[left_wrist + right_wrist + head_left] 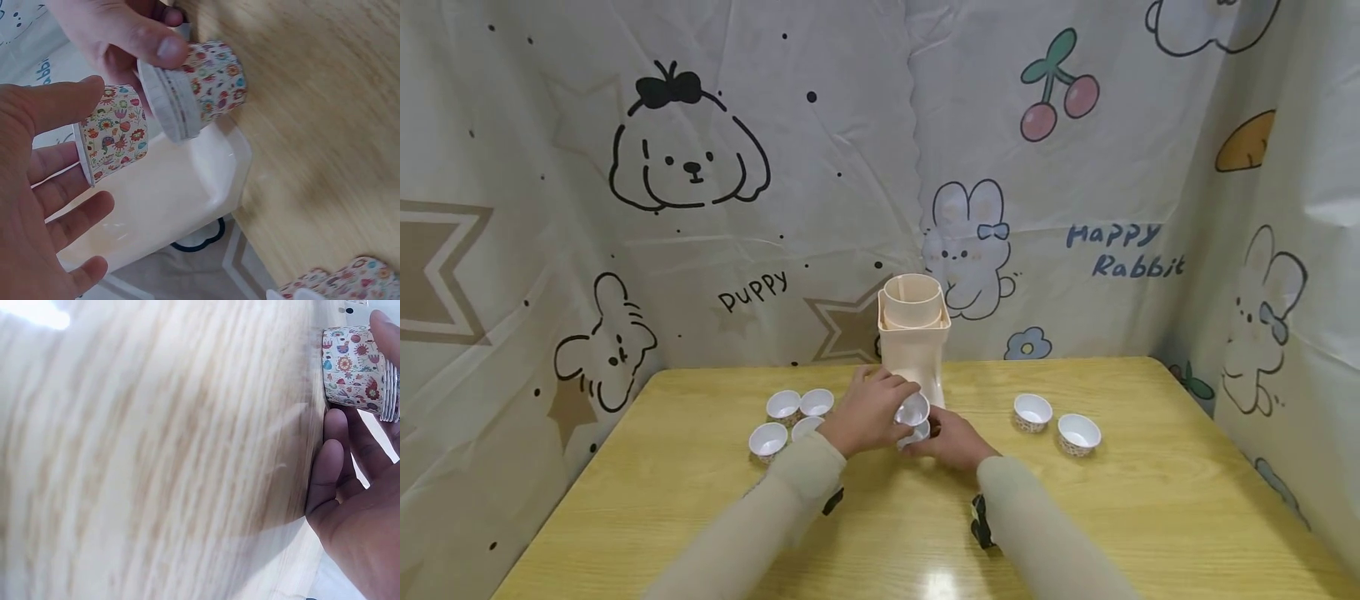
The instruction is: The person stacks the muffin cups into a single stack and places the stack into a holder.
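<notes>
My left hand (874,410) pinches a single small paper baking cup (119,134) by thumb and fingertips, its outside printed with flowers. Just below it, my right hand (957,439) grips a stack of the same cups (215,81), with several rims nested together. In the right wrist view the stack (353,369) sits low, close over the wood, between thumb and fingers. Both openings tip toward the head camera and show white insides. Right behind the hands stands a beige plastic holder (912,354) with a round tube in its square top; the left hand hides part of its base.
Several white-lined cups (768,440) stand grouped on the wooden table (700,533) left of my hands, one partly behind the left wrist. Two more, a nearer cup (1078,433) and a farther cup (1032,412), stand at the right. A printed curtain (850,125) surrounds the table's back and sides.
</notes>
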Demonstrator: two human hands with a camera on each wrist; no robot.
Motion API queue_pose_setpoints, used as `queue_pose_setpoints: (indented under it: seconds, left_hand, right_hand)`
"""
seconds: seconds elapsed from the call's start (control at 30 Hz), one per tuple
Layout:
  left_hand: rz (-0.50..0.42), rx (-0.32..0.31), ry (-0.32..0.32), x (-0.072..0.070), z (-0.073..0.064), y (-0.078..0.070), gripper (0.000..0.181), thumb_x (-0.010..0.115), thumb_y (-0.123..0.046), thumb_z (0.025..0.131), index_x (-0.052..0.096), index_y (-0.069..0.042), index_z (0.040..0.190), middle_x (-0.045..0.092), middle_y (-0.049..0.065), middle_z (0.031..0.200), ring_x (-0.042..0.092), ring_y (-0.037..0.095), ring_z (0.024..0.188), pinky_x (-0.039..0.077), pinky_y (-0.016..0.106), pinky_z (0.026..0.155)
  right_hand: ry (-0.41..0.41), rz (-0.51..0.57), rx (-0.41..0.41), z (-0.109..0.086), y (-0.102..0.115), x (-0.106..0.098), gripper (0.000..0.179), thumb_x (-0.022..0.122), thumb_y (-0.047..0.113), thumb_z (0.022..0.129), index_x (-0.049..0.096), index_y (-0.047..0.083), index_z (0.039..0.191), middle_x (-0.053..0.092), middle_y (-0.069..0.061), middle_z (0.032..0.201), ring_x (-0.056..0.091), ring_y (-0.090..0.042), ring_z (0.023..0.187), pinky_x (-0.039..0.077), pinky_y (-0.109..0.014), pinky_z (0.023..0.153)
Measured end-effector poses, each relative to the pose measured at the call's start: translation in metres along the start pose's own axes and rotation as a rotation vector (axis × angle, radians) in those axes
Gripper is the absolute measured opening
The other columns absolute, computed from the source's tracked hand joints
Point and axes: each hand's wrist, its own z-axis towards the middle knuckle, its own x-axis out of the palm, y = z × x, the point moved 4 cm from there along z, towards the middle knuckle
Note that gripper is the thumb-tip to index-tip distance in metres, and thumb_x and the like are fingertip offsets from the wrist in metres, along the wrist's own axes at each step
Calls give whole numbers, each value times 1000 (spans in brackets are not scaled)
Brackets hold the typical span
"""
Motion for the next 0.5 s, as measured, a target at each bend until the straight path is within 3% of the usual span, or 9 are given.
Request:
queue_pose_setpoints:
  seconds: [0.27, 0.5]
  left_hand:
    - [-53, -45, 58, 11, -3, 2, 52, 80, -38, 81, 64, -19, 126, 70, -1, 123, 62, 23, 115, 45, 51, 101]
    - [-119, -65, 20, 14, -4, 5, 55, 81, -35, 79, 64, -16, 128, 70, 2, 123, 66, 24, 107, 53, 46, 88]
  right_hand:
    - [-16, 8, 5, -6, 1, 1, 63, 83, 27, 79, 58, 12, 135, 67, -8, 126, 62, -22, 113, 51, -44, 96]
    - [-9, 12, -7, -3, 3, 2, 61, 83, 27, 79, 59, 13, 134, 67, -7, 125, 62, -22, 111, 51, -41, 94]
